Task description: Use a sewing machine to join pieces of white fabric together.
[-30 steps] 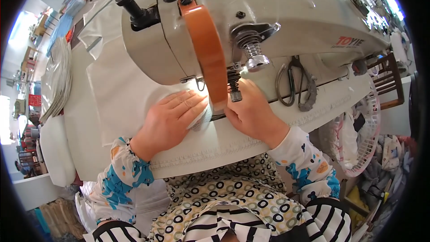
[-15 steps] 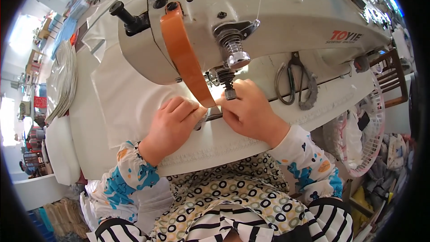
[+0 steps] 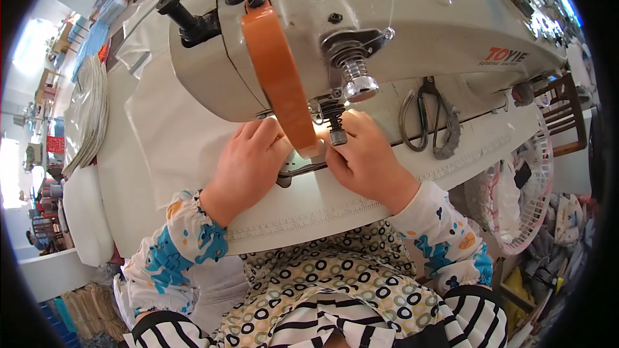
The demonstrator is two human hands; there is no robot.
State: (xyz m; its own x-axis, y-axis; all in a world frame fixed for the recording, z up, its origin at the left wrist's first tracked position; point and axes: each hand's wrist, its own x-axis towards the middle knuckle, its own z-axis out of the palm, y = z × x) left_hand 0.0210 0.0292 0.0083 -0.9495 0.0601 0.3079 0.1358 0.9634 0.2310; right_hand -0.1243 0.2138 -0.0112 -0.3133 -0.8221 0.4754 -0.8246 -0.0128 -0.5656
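Note:
A cream sewing machine (image 3: 412,22) fills the far side of the table, with an orange guard (image 3: 277,77) hanging in front of its needle area. White fabric (image 3: 174,135) lies left of and beneath the machine head. My left hand (image 3: 250,161) is on the fabric left of the guard, fingers bent and closed on it, tips partly hidden by the machine head. Just right of the guard, my right hand (image 3: 371,161) has curled fingers close to the black spring screw (image 3: 335,122); whatever they pinch is hidden. Between the hands shows a metal plate (image 3: 300,169).
Black-handled scissors (image 3: 425,119) lie right of my right hand. A ruler strip (image 3: 309,219) runs along the table's near edge. At the right stands a pink-white plastic basket (image 3: 545,187) with cloth in it. Stacked pale pieces (image 3: 87,116) rest at the far left.
My left hand has slid away from me, off the guard's lower tip, uncovering more of the metal plate. My right hand has shifted slightly right. The machine sits a little farther right in view.

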